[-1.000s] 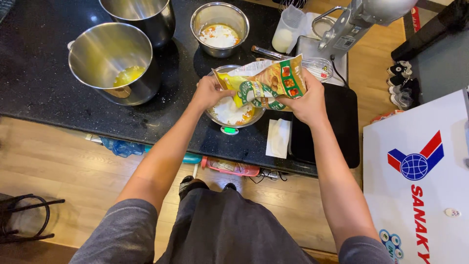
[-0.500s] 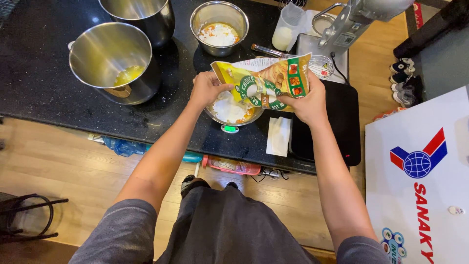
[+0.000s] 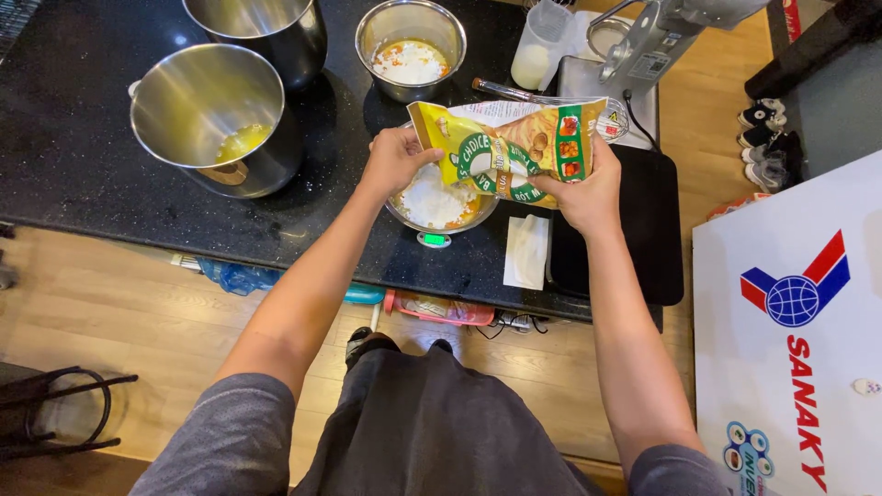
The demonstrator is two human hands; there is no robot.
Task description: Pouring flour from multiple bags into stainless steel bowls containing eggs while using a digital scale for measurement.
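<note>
I hold a yellow and green flour bag (image 3: pixel 511 147) with both hands, tilted above a steel bowl (image 3: pixel 439 204) that holds white powder and some orange bits. My left hand (image 3: pixel 395 158) grips the bag's left open corner. My right hand (image 3: pixel 581 187) supports the bag from the right underside. The bowl rests on a small scale with a green display (image 3: pixel 432 240) at the black counter's near edge.
Two large steel mixing bowls (image 3: pixel 213 124) stand at the left, one with yellow liquid. A smaller bowl (image 3: pixel 410 48) with white and orange contents sits behind. A plastic measuring cup (image 3: pixel 539 46), a stand mixer (image 3: pixel 654 37), a folded white paper (image 3: pixel 526 252) and a white chest (image 3: pixel 799 349) lie right.
The bag has been lifted and tipped more upright over the bowl, and both hands have risen slightly with it.
</note>
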